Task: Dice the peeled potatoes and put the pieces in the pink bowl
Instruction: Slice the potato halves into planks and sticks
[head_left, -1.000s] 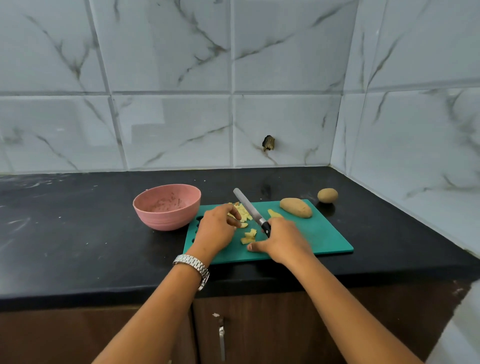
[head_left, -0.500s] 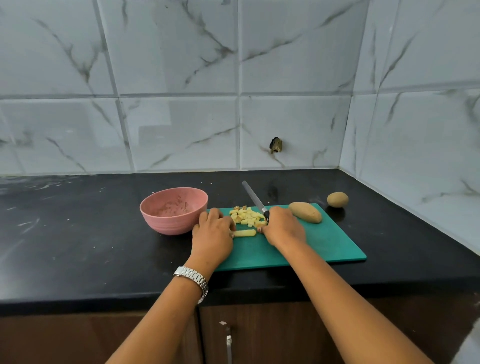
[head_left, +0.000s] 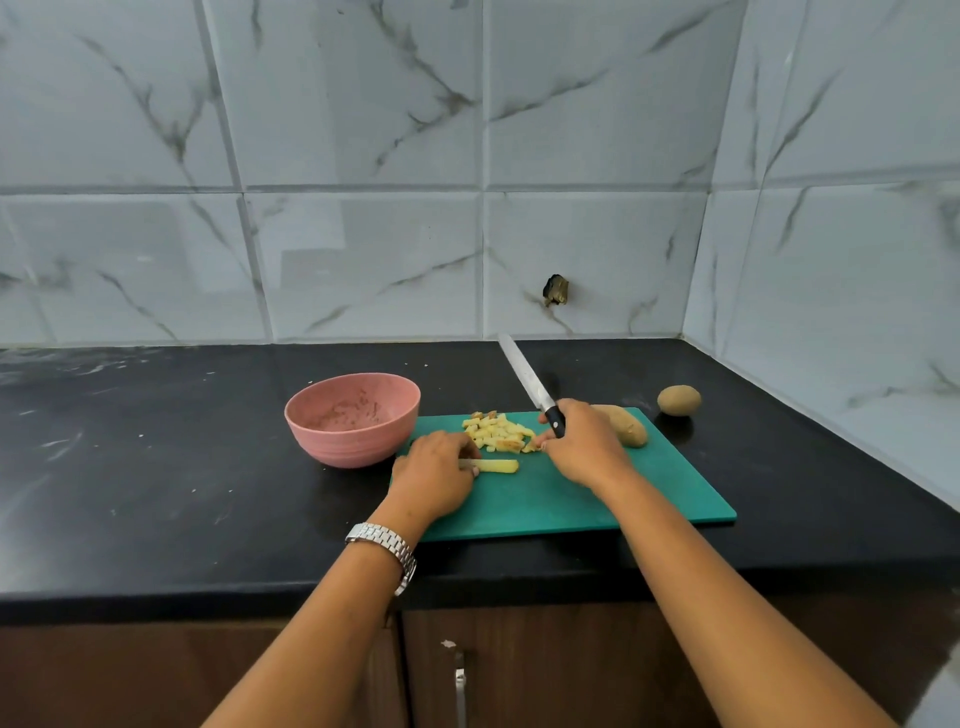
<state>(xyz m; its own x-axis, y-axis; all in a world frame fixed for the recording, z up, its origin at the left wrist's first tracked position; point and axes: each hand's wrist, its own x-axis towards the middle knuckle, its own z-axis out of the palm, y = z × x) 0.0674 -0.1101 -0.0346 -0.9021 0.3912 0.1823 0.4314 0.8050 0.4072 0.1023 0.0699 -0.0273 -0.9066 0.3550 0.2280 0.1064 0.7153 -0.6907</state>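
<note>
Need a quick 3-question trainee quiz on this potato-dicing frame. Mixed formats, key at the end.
1. True or false: the diced pieces are in the bowl.
2. The right hand grips: A) a knife B) a spoon C) a peeler.
3. What does the left hand hold?
Key: 1 false, they lie on the board. 2 A. 3 a potato strip.
</note>
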